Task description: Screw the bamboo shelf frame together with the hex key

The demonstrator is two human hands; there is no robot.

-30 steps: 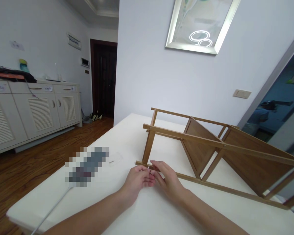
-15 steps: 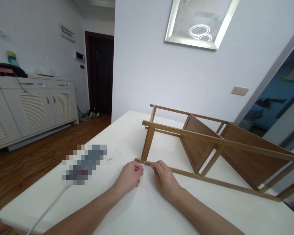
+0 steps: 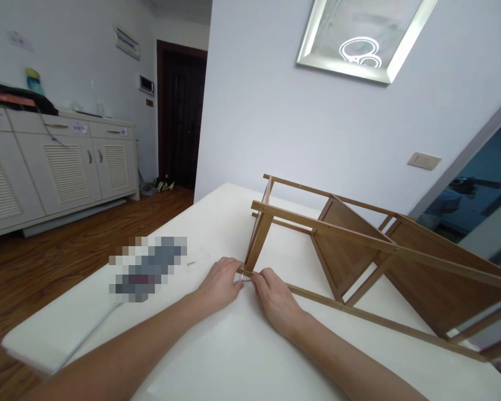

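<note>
I have the wooden rack (image 3: 346,256) lying on its side on the white bench (image 3: 209,356), in front of me and to the right, the wall (image 3: 300,128) rising behind it. Its long axis runs from my fingertips, near the middle of the view, away to the right and slants down toward the right edge; its open end points left. The wood is mid-brown, with slim straight rails, short crossbars joining them, and small round bolt heads along the upper near rail. Two flat brown panels (image 3: 438,287) stand tilted across the frame, each with a narrow raised border, and the bay nearest my hands is open. My left hand (image 3: 219,284) is nearly closed around the left end of the lower near rail, fingers over the wood and thumb in front. My right hand (image 3: 278,303) is bunched, thumb and fingertips pinching one end of a thin metal piece (image 3: 242,277) just beside that rail end; how firmly I grip it I cannot tell. To the left, a small screw (image 3: 191,263) lies on the bench near a pixelated item (image 3: 150,267) with a pale cable (image 3: 89,331) trailing off the edge.
</note>
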